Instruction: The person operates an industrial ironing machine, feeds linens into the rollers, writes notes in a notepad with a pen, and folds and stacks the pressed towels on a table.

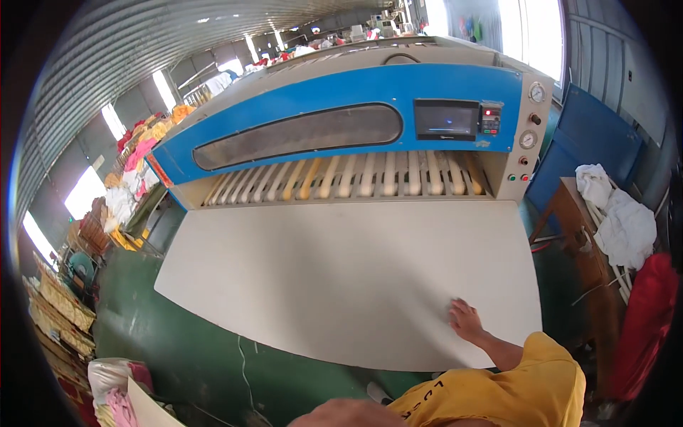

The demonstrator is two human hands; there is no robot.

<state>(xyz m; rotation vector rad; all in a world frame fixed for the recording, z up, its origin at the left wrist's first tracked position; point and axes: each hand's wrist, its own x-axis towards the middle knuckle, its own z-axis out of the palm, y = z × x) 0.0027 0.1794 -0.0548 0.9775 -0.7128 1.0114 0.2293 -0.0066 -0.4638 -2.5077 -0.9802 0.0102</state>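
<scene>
My right hand (466, 318) reaches out from a yellow sleeve over the right front part of a wide white feed table (341, 263). Its fingers are spread with nothing in them; whether the palm touches the surface I cannot tell. A blurred patch of skin at the lower edge seems to be my left hand (348, 413), close to the camera, with its fingers hidden. Beyond the table stands a large blue-fronted ironing machine (299, 92). A row of pale belts (366, 174) shows in its opening.
The machine's right side carries a dark display (447, 119), a small keypad (490, 119) and round gauges (536, 92). On the right, white cloth (626, 228) lies on a wooden stand, beside red fabric (647, 327). Cloth heaps (131, 185) line the left. A cable (245, 370) crosses the green floor.
</scene>
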